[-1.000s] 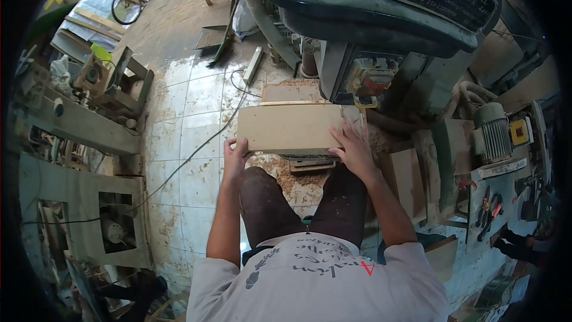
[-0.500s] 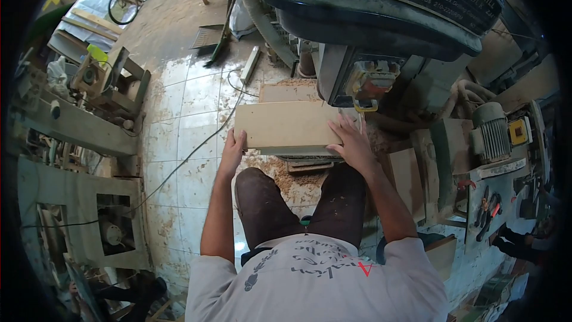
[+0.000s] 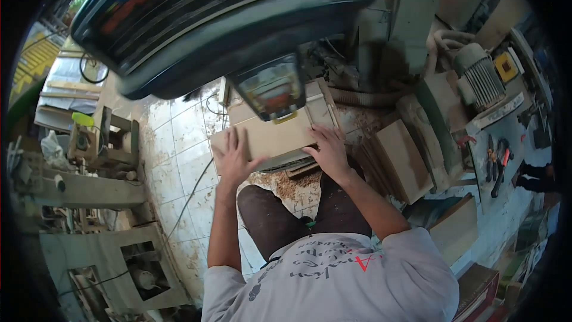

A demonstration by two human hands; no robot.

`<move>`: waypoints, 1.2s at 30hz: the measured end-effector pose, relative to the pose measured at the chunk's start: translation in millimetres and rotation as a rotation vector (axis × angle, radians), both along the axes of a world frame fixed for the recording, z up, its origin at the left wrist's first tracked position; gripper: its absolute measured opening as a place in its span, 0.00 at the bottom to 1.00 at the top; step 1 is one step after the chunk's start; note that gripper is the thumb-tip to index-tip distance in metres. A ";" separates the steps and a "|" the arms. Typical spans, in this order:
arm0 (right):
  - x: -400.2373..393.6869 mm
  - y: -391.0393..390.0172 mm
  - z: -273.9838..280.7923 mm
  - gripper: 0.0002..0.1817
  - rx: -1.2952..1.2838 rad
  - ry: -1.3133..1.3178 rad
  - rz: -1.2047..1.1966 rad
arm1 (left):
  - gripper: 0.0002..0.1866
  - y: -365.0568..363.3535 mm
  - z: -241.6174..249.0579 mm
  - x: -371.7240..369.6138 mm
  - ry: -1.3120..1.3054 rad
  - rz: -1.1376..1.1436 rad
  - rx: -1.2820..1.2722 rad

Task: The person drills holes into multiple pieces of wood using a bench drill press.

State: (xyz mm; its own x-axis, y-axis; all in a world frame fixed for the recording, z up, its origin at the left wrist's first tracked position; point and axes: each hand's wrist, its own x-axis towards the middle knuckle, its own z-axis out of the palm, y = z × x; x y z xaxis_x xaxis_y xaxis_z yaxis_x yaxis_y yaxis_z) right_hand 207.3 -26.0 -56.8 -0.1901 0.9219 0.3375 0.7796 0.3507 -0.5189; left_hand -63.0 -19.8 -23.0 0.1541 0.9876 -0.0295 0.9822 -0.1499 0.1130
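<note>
A pale wooden board (image 3: 271, 137) lies flat on the drill press table, under the dark head of a bench drill (image 3: 226, 18). My left hand (image 3: 232, 158) rests flat on the board's left end, fingers spread. My right hand (image 3: 326, 150) presses down on its right end, fingers spread over the top face. The drill's orange-and-grey switch box (image 3: 273, 92) hangs right above the board and hides its middle. Below the board, sawdust covers the floor between my knees.
More cut wooden blocks (image 3: 399, 158) are stacked to the right, beside an electric motor (image 3: 476, 80). Pliers and hand tools (image 3: 497, 164) lie on a bench at far right. Wooden frames and machines (image 3: 101, 143) stand left across the tiled floor.
My head has leaned forward and turned, so the drill head now fills the top of the view. My left hand moved from gripping the board's left edge to lying flat on top.
</note>
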 end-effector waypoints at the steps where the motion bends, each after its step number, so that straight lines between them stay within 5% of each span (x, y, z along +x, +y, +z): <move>1: 0.1 0.4 -3.8 0.29 -0.007 0.042 -0.004 | 0.61 6.3 -5.3 6.3 -0.082 -0.064 0.012; 9: 17.8 0.5 -8.5 0.27 -0.056 0.302 0.032 | 0.64 32.0 15.9 24.9 -0.037 -0.152 -0.168; 15: 29.1 1.6 -9.9 0.22 -0.251 0.908 0.031 | 0.60 32.9 16.2 25.9 -0.118 -0.185 -0.121; 22: 67.6 48.2 4.7 0.16 -0.319 0.974 0.107 | 0.61 34.2 9.1 21.4 -0.042 -0.229 -0.090; 29: 121.6 158.7 181.8 0.17 -0.031 0.969 0.268 | 0.66 42.2 3.8 36.8 -0.076 -0.306 0.011; 31: 92.1 171.8 263.0 0.21 0.052 1.416 0.186 | 0.69 42.7 6.0 38.8 -0.030 -0.290 -0.067; 36: 100.3 226.8 338.8 0.27 0.107 0.908 0.501 | 0.70 47.3 -10.0 43.5 -0.069 -0.282 0.041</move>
